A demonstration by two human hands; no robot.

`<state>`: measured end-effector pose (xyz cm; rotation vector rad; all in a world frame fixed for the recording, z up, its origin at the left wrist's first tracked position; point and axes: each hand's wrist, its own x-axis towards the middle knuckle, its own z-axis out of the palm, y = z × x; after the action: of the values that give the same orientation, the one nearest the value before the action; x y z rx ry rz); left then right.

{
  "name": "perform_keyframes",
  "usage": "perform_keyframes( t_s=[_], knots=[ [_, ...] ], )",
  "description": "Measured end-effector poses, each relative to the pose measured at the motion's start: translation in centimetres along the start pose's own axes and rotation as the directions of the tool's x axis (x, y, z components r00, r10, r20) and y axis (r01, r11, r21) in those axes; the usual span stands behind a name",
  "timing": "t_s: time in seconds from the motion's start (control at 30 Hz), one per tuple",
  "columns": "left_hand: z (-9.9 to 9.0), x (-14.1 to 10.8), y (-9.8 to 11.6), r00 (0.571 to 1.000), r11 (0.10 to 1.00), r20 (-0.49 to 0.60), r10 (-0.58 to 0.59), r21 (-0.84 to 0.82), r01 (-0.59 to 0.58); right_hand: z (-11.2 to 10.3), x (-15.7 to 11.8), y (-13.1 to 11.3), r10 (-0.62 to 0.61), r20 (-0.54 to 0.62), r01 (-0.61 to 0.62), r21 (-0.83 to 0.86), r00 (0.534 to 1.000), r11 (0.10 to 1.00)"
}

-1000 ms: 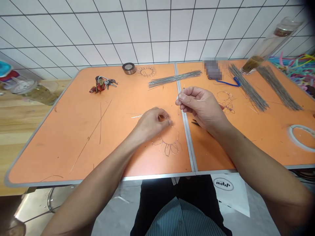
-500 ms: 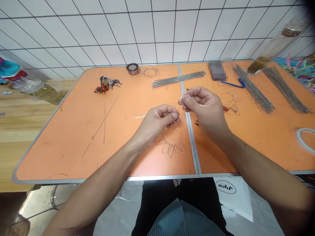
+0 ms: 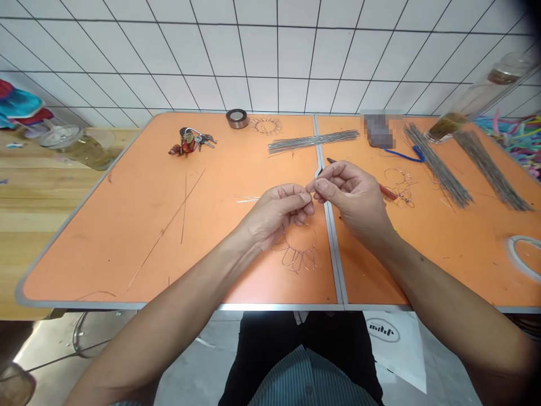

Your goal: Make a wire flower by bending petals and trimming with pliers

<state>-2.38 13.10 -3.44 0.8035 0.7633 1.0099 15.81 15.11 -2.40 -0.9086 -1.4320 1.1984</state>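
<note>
Over the orange table [image 3: 127, 225], the left hand [image 3: 283, 211] and right hand [image 3: 353, 197] press their fingertips in a pinch, on what I cannot tell, while the looped wire ring [image 3: 300, 251] lies bodyward of the left, the nearer one.

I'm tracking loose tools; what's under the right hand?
Beyond the right hand a dark tip sticks out, and a red piece shows at its right. The hand covers what lies between, so whether they join is hidden.

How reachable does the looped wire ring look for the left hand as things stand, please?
Probably yes: the looped wire ring lies just below the left hand in view, its near side uncovered, though that hand looks occupied alongside the right hand.
</note>
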Motion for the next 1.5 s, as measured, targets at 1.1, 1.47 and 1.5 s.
perform_keyframes(
  t_s=[1.1,1.47,1.5],
  knots=[
    [-0.2,-0.6,0.7,0.999,0.988,0.041,0.005,0.153,-0.011,-1.2,0.9,0.6,0.172,0.103,-0.187,0.162,0.98,0.969],
    [-0.5,0.0,0.6,0.996,0.992,-0.027,-0.084,0.088,0.086,-1.5,0.8,0.8,0.222,0.193,-0.242,0.088,0.956,0.966],
    [-0.5,0.0,0.6,0.996,0.995,-0.032,-0.079,0.063,0.081,-1.4,0.7,0.8,0.212,0.191,-0.23,0.08,0.958,0.97]
  ],
)
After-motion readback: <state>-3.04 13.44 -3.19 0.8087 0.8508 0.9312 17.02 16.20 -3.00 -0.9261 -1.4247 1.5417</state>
